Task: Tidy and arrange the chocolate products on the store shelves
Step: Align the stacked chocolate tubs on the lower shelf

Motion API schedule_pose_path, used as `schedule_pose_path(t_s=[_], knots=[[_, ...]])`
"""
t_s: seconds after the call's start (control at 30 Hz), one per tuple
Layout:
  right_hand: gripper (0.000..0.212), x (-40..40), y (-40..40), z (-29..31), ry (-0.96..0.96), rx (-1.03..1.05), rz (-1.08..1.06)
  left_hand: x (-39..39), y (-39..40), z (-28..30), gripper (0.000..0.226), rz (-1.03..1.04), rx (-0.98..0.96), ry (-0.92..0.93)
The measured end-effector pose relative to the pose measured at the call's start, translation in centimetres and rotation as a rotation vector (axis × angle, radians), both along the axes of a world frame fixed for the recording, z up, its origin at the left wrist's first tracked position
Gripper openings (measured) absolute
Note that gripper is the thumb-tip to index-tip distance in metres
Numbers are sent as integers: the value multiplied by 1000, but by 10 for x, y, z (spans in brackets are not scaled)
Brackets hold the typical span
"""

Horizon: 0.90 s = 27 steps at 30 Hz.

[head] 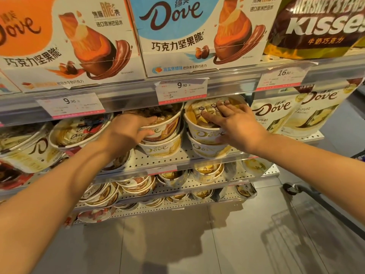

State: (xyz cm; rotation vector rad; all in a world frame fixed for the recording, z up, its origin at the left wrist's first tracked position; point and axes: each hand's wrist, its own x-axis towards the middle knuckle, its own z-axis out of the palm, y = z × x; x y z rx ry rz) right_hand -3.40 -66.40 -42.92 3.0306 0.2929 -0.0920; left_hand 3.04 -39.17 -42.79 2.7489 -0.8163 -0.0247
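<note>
Left grip: our left hand curls around the rim of the brown-top tub; the fingers lie over the lid and the thumb presses the side wall, so it holds this tub.

Right grip: our right hand lies flat with straight, spread fingers on the lid of the gold-top tub; it presses and clasps nothing.

Where the tubs are: both are the upper tubs of two stacks standing side by side on the middle shelf, just under the price rail.

Weight: we judge the tubs light, being paper cups full of wrapped pieces.

Stiffness: the wall is probably thin card and the clear lid soft plastic, so hard pressure can dent them.

Slip: the glossy lid may slide under a flat palm.

Where to hold: the rim and the side wall are best, not the lid centre.

Neighbours: the white Dove bags stand just beside the right stack, and the Dove boxes are on the shelf above.
</note>
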Motion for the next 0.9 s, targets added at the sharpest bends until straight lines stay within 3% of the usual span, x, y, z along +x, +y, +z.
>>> schedule_pose_path(t_s=[0.57,0.77,0.9], knots=[[78,7,-1,-1,-5,-29,-22,2,11,2,44,-52,-39,93],[77,6,-1,0,-14,-47,-3,-2,10,-3,46,-20,-59,-2],[76,7,-2,0,-42,-74,13,-7,10,-12,42,4,-217,24]])
